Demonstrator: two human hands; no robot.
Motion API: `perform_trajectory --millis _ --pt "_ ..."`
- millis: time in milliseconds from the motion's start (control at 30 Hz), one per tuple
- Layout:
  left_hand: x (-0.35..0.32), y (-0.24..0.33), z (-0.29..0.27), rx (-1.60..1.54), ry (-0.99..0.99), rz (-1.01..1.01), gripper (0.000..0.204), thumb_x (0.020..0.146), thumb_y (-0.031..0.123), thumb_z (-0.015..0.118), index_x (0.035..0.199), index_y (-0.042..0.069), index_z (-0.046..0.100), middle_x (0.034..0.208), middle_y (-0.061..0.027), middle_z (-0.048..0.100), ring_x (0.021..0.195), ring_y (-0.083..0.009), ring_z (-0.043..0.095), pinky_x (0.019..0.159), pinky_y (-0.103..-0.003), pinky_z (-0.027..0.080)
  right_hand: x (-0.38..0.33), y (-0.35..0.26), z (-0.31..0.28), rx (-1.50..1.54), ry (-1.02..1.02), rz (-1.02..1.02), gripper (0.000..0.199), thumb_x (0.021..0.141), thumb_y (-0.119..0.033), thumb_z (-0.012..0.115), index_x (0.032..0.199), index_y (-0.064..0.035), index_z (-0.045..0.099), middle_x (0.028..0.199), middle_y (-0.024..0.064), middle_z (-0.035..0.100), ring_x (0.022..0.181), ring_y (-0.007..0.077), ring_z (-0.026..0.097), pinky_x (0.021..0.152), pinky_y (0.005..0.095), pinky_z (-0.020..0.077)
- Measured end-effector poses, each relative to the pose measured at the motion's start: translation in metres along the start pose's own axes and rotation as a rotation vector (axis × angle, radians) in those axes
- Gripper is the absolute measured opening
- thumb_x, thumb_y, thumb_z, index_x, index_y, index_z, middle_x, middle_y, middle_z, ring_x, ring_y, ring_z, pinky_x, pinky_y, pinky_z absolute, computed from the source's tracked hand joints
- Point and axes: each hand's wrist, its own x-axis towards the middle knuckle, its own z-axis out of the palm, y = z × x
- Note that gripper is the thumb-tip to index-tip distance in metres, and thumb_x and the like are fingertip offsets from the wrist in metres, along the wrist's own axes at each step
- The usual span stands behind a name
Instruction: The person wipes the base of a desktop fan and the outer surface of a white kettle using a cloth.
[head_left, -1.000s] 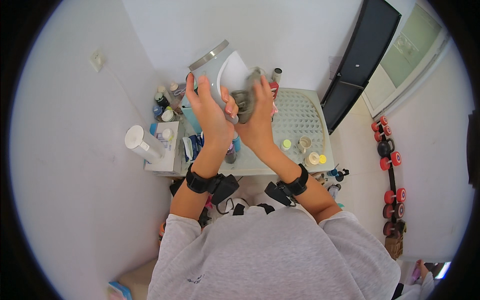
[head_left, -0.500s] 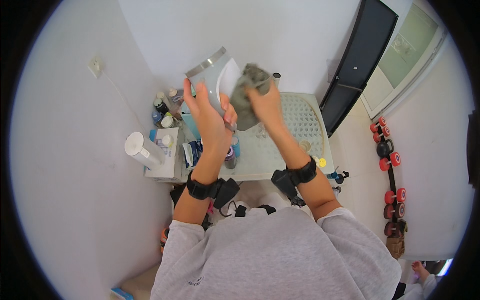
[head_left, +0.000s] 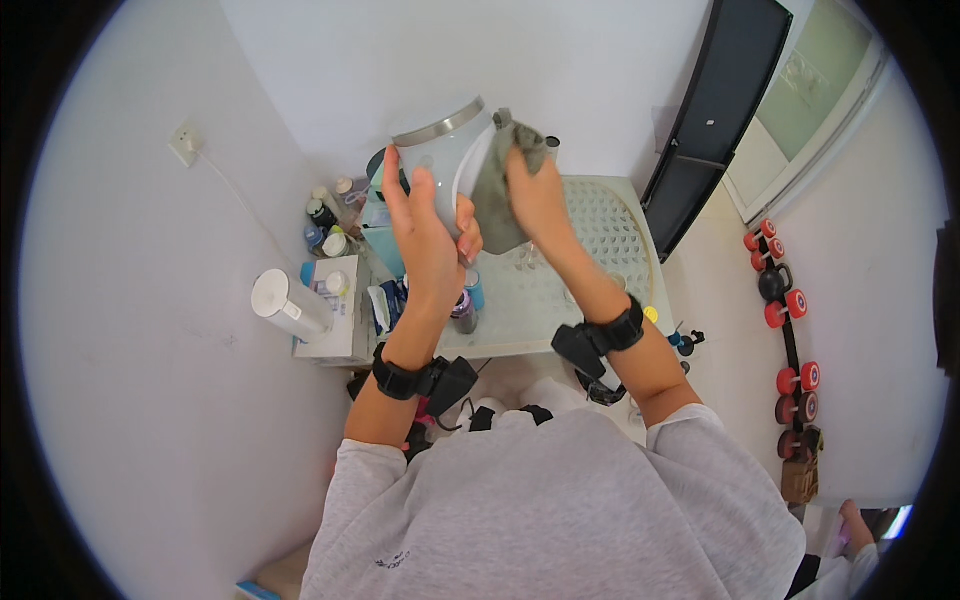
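Observation:
Raised over the table, my left hand point(head_left: 428, 232) is closed around a pale grey, rounded, pot-like appliance point(head_left: 438, 158) with a silver band at one end. It is tilted, and a white face shows on its right side. My right hand point(head_left: 540, 200) grips a grey-green cloth point(head_left: 495, 195), which lies against that white face. The cloth hangs down below my fingers and covers part of the appliance. Both forearms wear black straps with small black boxes.
The glass-topped table point(head_left: 510, 335) stands against the wall. To the left are a white jug point(head_left: 290, 302), a white box point(head_left: 348, 335), several bottles point(head_left: 322, 215) and a purple-topped bottle point(head_left: 463, 314). At right are a dark tall cabinet point(head_left: 715, 120) and red dumbbells point(head_left: 790, 308). Another person's arm point(head_left: 856, 528) shows at lower right.
The appliance has moved slightly right and is a little more upright. My right hand has shifted slightly, and the cloth now hangs flatter along the white face.

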Motion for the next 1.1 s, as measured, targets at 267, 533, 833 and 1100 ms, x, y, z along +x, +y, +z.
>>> perform_trajectory --millis 267,533,833,1100 --pt "0.005 0.004 -0.019 0.169 -0.153 0.016 0.049 0.092 0.032 0.028 0.136 0.017 0.014 0.048 -0.0027 0.034 0.032 -0.0083 0.027 0.029 -0.023 0.022 -0.006 0.012 0.005 0.271 0.084 0.146 0.038 0.086 -0.033 0.042 0.095 0.0027 0.054 0.083 0.0104 0.058 0.079 0.0197 0.054 0.070 0.0324 0.0414" --pt "-0.004 0.003 -0.026 0.331 -0.222 0.160 0.070 0.077 0.001 0.053 0.136 0.007 0.015 0.081 -0.0068 0.055 0.050 -0.0072 0.047 0.041 -0.020 0.037 0.023 0.032 -0.032 -0.264 0.220 -0.199 0.033 0.084 -0.024 0.045 0.101 0.0037 0.050 0.090 0.0199 0.057 0.088 0.0297 0.054 0.080 0.0360 0.0396" --pt "-0.016 0.011 -0.024 0.643 -0.320 0.259 0.076 0.071 0.002 0.062 0.134 -0.002 0.019 0.121 -0.0168 0.044 0.103 -0.0177 0.050 0.084 -0.029 0.043 0.011 -0.059 -0.070 0.138 -0.077 -0.369 0.033 0.072 -0.013 0.058 0.102 -0.0034 0.052 0.087 0.0086 0.058 0.083 0.0156 0.053 0.077 0.0291 0.0423" --pt "-0.020 0.001 -0.032 0.836 -0.400 0.496 0.080 0.066 0.011 0.071 0.132 0.001 0.026 0.104 -0.0185 0.059 0.086 -0.0216 0.062 0.071 -0.026 0.048 0.011 -0.059 -0.043 -0.284 -0.238 -0.652 0.040 0.065 -0.016 0.065 0.104 -0.0096 0.057 0.096 0.0086 0.060 0.089 0.0258 0.054 0.081 0.0331 0.0428"
